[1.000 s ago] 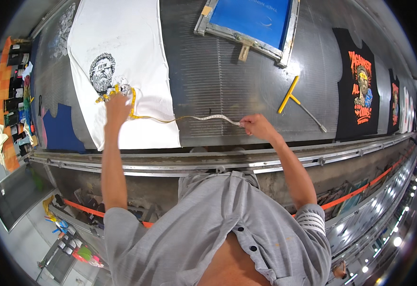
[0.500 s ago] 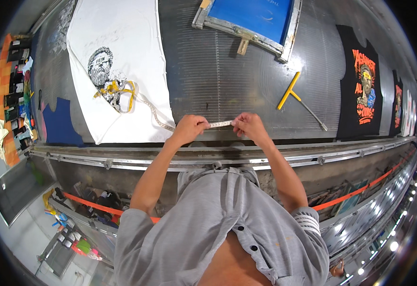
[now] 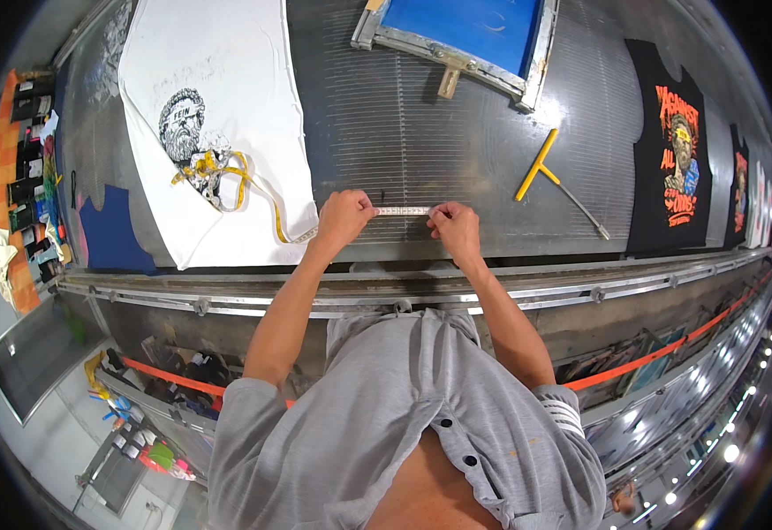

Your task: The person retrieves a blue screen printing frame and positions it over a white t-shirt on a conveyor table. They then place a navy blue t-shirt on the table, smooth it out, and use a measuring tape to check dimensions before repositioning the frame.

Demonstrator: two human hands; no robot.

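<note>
Between my two hands a short, straight length of white tape measure point(image 3: 403, 211) stretches above the grey ridged table point(image 3: 359, 106). My left hand point(image 3: 347, 215) pinches it near the white printed shirt's right edge. The fingers of my right hand point(image 3: 454, 230) pinch the tape's end. From my left hand the rest of the tape runs left onto the white shirt point(image 3: 267, 124), where its yellow side shows in a loose, tangled heap over the shirt's dark printed head. A yellow T-handled tool point(image 3: 541, 165) with a metal shaft lies to the right of my right hand.
A blue screen-printing frame point(image 3: 457, 34) with metal edges rests at the far side. Black printed shirts point(image 3: 674, 159) lie at the right, a navy cloth piece point(image 3: 117, 231) at the left. Metal rails point(image 3: 527, 299) run along the table's near edge.
Both hands have moved slightly away from me over the table. The gap between them has widened, and more tape shows between them. The tape on the shirt has shifted, showing more yellow.
</note>
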